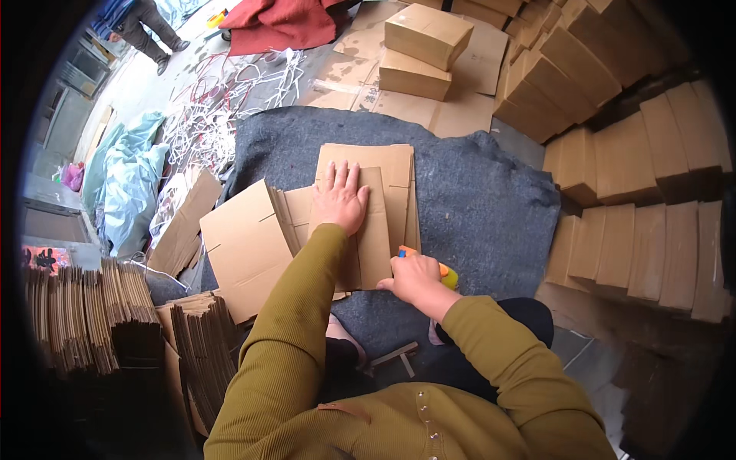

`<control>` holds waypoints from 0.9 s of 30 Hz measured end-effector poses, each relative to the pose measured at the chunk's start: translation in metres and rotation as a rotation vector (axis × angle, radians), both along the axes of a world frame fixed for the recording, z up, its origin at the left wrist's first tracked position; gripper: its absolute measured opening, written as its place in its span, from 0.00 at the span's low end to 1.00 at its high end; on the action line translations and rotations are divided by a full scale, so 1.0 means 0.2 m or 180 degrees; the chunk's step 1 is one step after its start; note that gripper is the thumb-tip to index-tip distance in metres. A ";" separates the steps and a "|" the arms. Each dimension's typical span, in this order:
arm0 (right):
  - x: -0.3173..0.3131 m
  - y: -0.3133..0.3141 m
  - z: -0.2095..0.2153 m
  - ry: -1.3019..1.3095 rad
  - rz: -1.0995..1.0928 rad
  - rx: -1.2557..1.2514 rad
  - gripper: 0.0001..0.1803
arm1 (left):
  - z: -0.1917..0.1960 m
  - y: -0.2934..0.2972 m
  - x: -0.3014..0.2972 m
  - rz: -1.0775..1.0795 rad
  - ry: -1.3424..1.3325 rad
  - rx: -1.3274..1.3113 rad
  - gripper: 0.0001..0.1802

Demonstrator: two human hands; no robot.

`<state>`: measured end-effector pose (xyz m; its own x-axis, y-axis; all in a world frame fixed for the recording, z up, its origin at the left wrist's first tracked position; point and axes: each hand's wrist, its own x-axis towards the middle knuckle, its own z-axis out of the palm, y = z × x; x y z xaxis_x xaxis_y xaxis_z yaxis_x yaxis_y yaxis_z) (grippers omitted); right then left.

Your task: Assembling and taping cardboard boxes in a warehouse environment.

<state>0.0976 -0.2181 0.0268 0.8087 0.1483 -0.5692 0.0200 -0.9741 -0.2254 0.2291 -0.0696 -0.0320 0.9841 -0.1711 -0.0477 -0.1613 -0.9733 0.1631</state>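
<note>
My left hand (340,197) lies flat on a folded cardboard box (374,222), its fingers stretched out and slightly apart. The box is flattened and rests on other flat box blanks (396,162). More slotted blanks (247,238) fan out beside it to the left. At the near right corner of the cardboard, my right hand (418,280) is closed around an orange and yellow-green hand tool (448,276), possibly a tape dispenser. A small blue piece shows at its front, and my fingers hide most of the rest. Dark grey felt cloth (491,207) lies under the blanks.
Formed cardboard boxes (617,157) stand in rows along the right, and two more (428,38) are stacked ahead. Flat blanks (84,318) stand on edge at the left. White strapping (203,115), pale blue plastic sheeting (134,176) and red cloth (280,27) lie beyond. A person (142,27) stands far left.
</note>
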 end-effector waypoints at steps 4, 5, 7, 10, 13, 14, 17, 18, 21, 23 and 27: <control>-0.01 0.01 -0.04 -0.0338 0.0031 0.0201 0.30 | 0.00 0.00 0.02 0.0105 -0.0073 0.0022 0.33; -0.01 0.01 -0.05 -0.0401 0.0025 0.0195 0.30 | 0.00 0.00 0.03 0.0107 -0.0067 -0.0021 0.33; -0.04 0.02 -0.07 -0.0460 0.0051 0.0155 0.30 | -0.03 0.02 0.02 0.0061 -0.0110 -0.0009 0.33; -0.07 0.04 -0.09 -0.0505 0.0106 0.0160 0.29 | -0.05 0.06 -0.01 0.0112 -0.0286 -0.0108 0.34; -0.07 0.01 -0.10 -0.0769 0.0106 0.0183 0.30 | -0.08 0.12 -0.04 -0.0124 -0.0773 -0.1002 0.36; -0.05 -0.01 -0.04 -0.0429 0.0099 0.0031 0.29 | -0.06 0.10 -0.09 -0.0055 -0.0737 -0.1374 0.37; -0.04 -0.04 -0.02 -0.0362 0.0081 0.0094 0.31 | -0.13 0.13 -0.32 0.0000 -0.0401 -0.1109 0.36; -0.05 -0.04 -0.04 -0.0403 0.0097 0.0136 0.31 | -0.12 0.12 -0.39 0.0207 -0.0333 -0.1189 0.35; -0.05 -0.05 -0.09 -0.0324 0.0053 0.0253 0.32 | -0.04 0.10 -0.44 0.0485 -0.0114 -0.1512 0.38; -0.01 -0.02 -0.06 -0.0099 0.0006 0.0202 0.33 | -0.02 0.14 -0.41 0.0871 0.0202 -0.1868 0.46; 0.05 -0.06 0.00 0.0005 0.0053 -0.0023 0.32 | -0.05 0.17 -0.36 0.0705 0.0616 -0.1852 0.55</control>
